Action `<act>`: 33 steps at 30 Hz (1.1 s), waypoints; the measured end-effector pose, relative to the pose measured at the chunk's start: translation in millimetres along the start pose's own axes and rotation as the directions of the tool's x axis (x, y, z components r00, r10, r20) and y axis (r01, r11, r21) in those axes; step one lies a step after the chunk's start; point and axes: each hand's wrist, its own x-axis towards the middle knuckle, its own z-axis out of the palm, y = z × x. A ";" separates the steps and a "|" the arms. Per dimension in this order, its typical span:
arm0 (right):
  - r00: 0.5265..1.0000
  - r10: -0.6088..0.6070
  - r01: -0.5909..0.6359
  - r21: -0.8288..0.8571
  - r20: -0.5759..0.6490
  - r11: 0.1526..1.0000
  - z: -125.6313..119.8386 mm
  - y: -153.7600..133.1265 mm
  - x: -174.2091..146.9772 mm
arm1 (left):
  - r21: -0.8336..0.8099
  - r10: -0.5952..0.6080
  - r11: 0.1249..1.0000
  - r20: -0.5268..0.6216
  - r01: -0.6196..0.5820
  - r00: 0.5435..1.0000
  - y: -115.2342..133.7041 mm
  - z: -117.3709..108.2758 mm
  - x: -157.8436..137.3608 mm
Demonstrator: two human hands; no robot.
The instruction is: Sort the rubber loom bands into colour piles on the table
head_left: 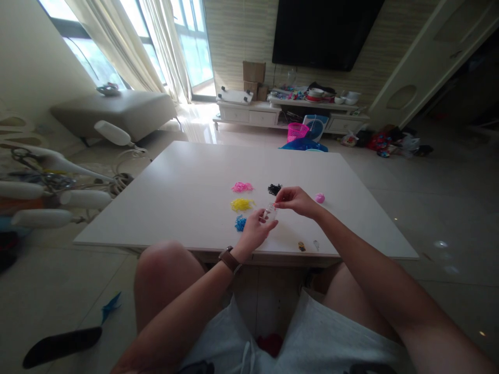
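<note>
My left hand (257,231), with a watch on its wrist, is closed round a small clear bottle (268,213) just above the white table. At the bottle's mouth, the fingertips of my right hand (294,200) are pinched on a small reddish piece (275,205), too small to name. Loose piles of thin strands or bands lie close by: pink (242,187), yellow (241,204), blue (240,223) and black (274,189). The blue pile is partly behind my left hand, and the black one touches the outline of my right hand.
On the white table (175,192), a pink ball-like lump (319,198) sits to the right. A small yellow-and-black figure (301,246) and a small clear piece (316,244) lie near the front edge. A pink basket (297,131) stands beyond the table.
</note>
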 end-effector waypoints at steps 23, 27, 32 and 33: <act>0.998 0.004 0.004 -0.120 0.063 0.993 12.9 3.5 -4.1 | -0.187 -0.032 0.982 0.012 0.034 0.999 -0.8 -11.2 10.6; 0.991 -0.056 0.034 -0.180 -0.119 0.983 8.9 3.0 -2.6 | 0.167 0.009 0.986 0.001 -0.009 1.000 -8.5 -45.3 23.9; 0.979 -0.043 -0.011 -0.261 -0.201 0.965 4.0 7.0 -2.5 | 0.650 -0.094 0.759 0.031 0.051 0.995 -22.6 -64.7 26.7; 0.979 -0.043 -0.012 -0.271 -0.199 0.962 4.2 7.6 -2.9 | 0.690 -0.115 0.722 0.056 0.045 0.992 -24.8 -62.6 25.4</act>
